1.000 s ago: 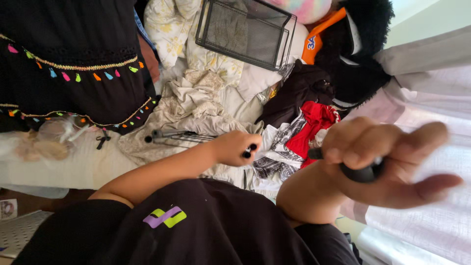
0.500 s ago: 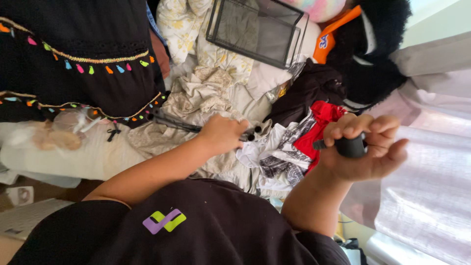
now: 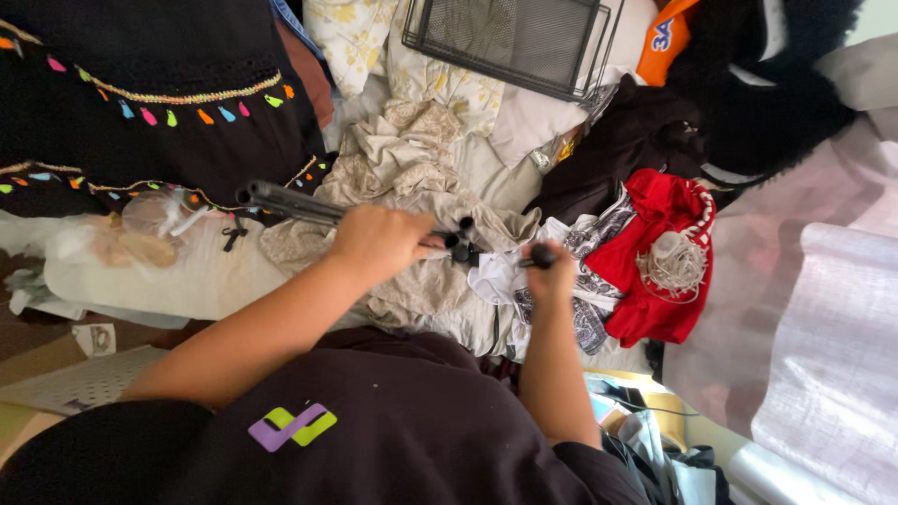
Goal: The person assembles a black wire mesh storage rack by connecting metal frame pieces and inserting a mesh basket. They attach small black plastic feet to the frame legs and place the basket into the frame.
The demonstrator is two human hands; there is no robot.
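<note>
My left hand [image 3: 377, 242] is closed around a bundle of black tubes [image 3: 290, 203] that reach out to the left over the heaped clothes. The tubes' capped ends [image 3: 462, 241] stick out to the right of the fist. My right hand [image 3: 554, 274] sits just right of those ends and pinches a small black round-ended piece [image 3: 536, 256], a short gap away from the tube ends. Both forearms stretch out from my dark shirt [image 3: 309, 440] at the bottom.
Beige and floral fabric [image 3: 421, 159] lies under the hands. A red garment [image 3: 659, 252] and a black garment [image 3: 636, 140] lie to the right, a black wire mesh basket [image 3: 510, 37] at the top, a black cloth with coloured tassels [image 3: 140, 103] at the left, pale curtain [image 3: 832, 327] at right.
My right hand has dropped from the raised spot at the right and come in close to the tube ends with the small black piece. The left hand has kept its grip on the tubes.
</note>
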